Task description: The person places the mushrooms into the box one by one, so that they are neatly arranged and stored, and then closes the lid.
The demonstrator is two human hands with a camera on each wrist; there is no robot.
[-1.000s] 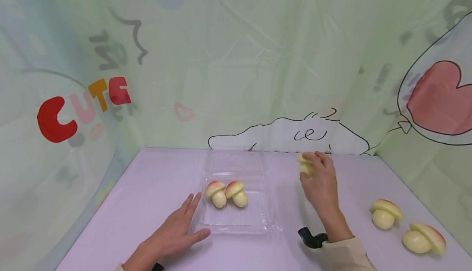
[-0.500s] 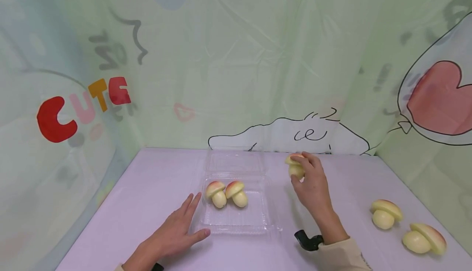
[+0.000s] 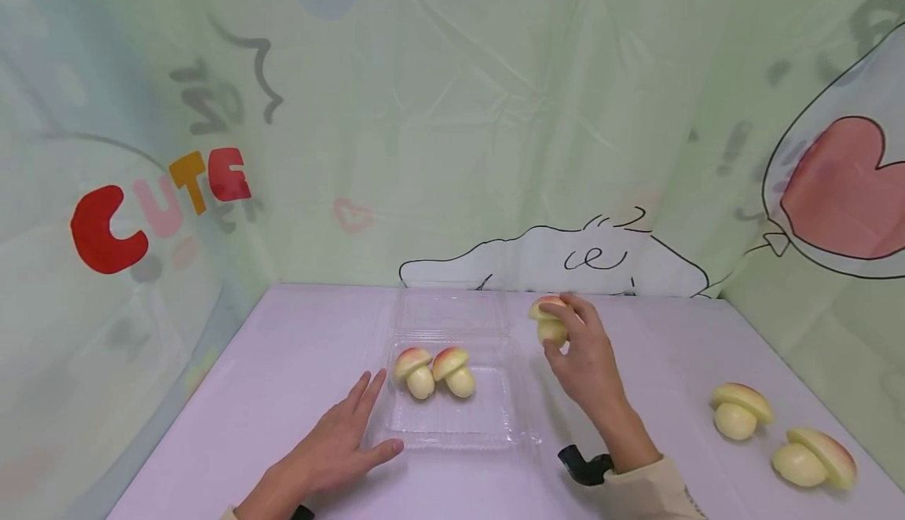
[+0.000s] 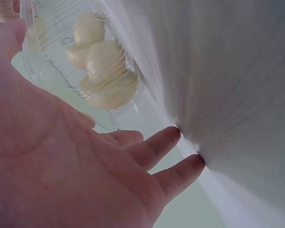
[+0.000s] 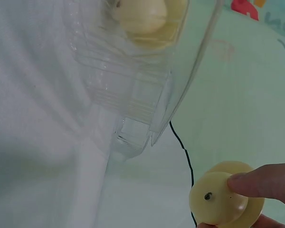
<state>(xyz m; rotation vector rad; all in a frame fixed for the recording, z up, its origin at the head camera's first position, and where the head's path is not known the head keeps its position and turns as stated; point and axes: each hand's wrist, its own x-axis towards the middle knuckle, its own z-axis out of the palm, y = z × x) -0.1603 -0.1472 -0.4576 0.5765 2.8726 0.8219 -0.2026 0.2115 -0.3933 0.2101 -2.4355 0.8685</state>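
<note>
The right hand (image 3: 583, 359) pinches a toy mushroom (image 3: 547, 322) between thumb and curled fingers (image 5: 259, 183), holding it above the lavender surface (image 3: 283, 363), just beside the rear right corner of the clear plastic clamshell container (image 3: 452, 426). The container lies open and holds two toy mushrooms (image 3: 433, 372) side by side. The left hand (image 3: 332, 445) rests flat on the surface, fingers straight and spread, thumb touching the container's front left edge; it holds nothing. Two further mushrooms (image 3: 778, 437) lie on the surface well to the right.
</note>
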